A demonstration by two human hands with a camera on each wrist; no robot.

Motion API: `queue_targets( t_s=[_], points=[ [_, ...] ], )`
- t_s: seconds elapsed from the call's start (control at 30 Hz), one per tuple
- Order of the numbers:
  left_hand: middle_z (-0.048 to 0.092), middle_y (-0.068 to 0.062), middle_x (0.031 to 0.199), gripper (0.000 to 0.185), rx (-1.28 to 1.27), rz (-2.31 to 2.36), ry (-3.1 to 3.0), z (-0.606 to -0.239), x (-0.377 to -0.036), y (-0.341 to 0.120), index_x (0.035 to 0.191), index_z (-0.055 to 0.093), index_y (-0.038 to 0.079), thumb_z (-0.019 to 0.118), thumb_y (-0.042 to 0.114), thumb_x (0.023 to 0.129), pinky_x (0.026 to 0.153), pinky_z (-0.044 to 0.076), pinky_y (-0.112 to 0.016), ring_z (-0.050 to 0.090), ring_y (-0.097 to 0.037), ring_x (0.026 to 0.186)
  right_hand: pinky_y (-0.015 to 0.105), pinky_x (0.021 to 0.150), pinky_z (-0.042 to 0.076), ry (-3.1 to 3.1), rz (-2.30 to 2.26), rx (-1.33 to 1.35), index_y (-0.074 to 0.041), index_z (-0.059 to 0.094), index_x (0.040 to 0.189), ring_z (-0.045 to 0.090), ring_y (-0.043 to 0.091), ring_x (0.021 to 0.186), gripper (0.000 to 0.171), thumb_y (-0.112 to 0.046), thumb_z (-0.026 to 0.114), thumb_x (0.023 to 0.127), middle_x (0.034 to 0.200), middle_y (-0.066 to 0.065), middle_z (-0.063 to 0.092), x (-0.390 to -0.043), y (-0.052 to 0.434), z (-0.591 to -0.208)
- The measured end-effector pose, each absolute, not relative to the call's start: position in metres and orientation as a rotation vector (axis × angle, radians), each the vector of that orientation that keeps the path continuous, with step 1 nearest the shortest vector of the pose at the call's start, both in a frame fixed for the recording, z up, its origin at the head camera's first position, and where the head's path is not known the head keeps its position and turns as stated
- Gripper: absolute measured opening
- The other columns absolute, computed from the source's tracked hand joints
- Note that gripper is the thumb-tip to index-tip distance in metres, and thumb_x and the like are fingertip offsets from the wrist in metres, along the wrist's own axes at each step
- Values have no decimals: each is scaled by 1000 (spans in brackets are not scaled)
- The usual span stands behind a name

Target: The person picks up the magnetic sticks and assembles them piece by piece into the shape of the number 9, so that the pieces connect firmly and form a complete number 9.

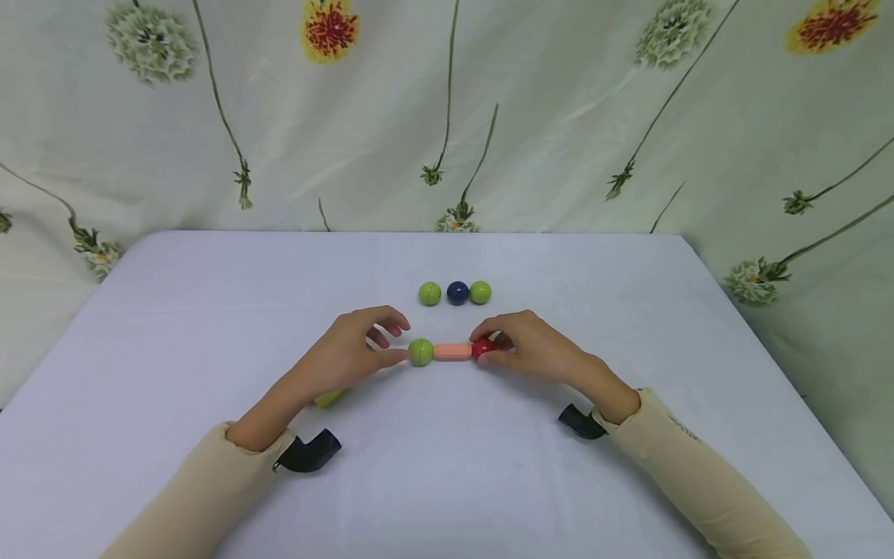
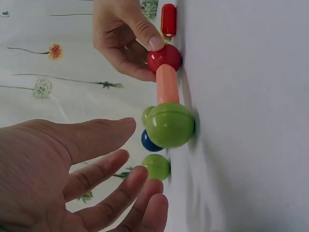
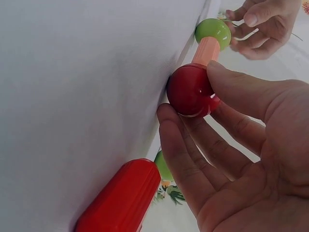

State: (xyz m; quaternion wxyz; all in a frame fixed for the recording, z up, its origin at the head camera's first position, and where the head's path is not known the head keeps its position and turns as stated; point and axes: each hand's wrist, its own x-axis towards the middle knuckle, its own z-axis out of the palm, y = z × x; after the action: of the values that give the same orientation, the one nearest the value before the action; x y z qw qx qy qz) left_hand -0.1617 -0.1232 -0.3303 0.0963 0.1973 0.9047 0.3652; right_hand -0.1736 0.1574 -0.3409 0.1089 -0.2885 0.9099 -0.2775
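Head view: the right hand pinches a red ball between thumb and fingers, while the left hand holds nothing, its fingers spread apart and its thumb just beside a near green ball. A short salmon rod bridges the two balls, one at each end, the three lying in a line low over the surface between the hands.

The pieces look light, stiff and smooth, likely plastic or painted wood; the glossy balls could slip or roll under a loose grip, and nothing seems fragile. The balls' round sides offer the best hold, thumb opposite fingers; the faceted rod should resist turning in the fingers.

Further out, a dark blue ball sits between a left green ball and a right green ball. A red rod lies near the right hand, and a yellow piece shows partly behind the left forearm.

No brand or label can be read; the right sleeve bears small dark marks, too small to make out. Behind hangs a flower-printed cloth.
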Motion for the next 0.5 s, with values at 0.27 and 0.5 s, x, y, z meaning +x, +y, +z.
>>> queue_targets(
  t_s=[0.27,0.5],
  points=[
    [62,-4,108,30,652,977,2649,-319,-154,-166,115,59,19,66,24,87,78,50,-31,58,-16,95,34,89,51,2679,-810,-843,-15,65,113,64,13,94,28,-18,68,86,103,-6,67,-172,157,-339],
    [56,-3,102,27,689,810,2555,-314,-155,-198,113,58,23,59,14,88,75,48,-30,54,-17,93,33,89,51,2672,-808,-834,-17,65,113,64,12,95,28,-18,68,86,103,-6,67,-173,156,-341]
  ],
)
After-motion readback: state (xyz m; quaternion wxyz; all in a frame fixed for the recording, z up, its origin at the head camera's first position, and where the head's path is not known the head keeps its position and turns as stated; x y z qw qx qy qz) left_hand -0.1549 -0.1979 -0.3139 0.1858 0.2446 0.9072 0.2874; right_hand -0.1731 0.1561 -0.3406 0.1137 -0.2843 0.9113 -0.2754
